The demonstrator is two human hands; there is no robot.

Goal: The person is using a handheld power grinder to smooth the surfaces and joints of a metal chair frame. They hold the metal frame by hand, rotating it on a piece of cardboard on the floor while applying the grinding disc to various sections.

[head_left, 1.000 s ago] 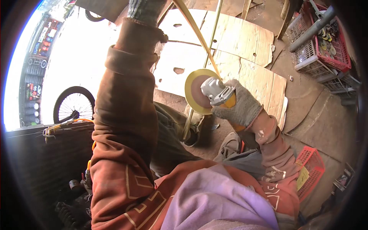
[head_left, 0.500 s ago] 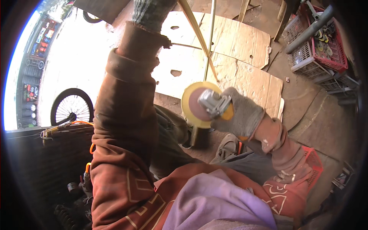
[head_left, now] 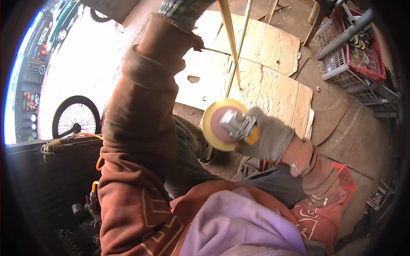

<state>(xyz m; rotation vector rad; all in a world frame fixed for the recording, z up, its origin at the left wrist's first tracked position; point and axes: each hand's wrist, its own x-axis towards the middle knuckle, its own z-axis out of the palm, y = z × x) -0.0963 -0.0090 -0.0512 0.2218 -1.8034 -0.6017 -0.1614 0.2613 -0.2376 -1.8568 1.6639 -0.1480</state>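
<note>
My right hand [head_left: 270, 133], in a grey knit glove, is wrapped around an angle grinder [head_left: 237, 125] with a silver head and yellow-orange body. Its yellow-rimmed disc [head_left: 217, 130], reddish in the middle, points left. Thin metal bars [head_left: 232, 40] rise just beyond the disc, crossing at an angle. My left arm reaches far forward, and its gloved left hand [head_left: 183, 10] is cut off by the top edge. The fingers of that hand are out of sight, so whatever it grips is hidden. Flattened cardboard [head_left: 273, 85] lies under the bars.
At the right, stacked crates [head_left: 335, 64] hold loose discs, with a grey pipe [head_left: 346, 32] across them. A red plastic crate [head_left: 345, 181] stands beside my right sleeve. On the left are a bicycle wheel [head_left: 77, 118], an orange hose [head_left: 99, 160] and dark machinery [head_left: 87, 213].
My left hand has shifted slightly up and right, and the bars have tilted rightward. The grinder sits a little lower in view. A green vehicle shows at the upper left.
</note>
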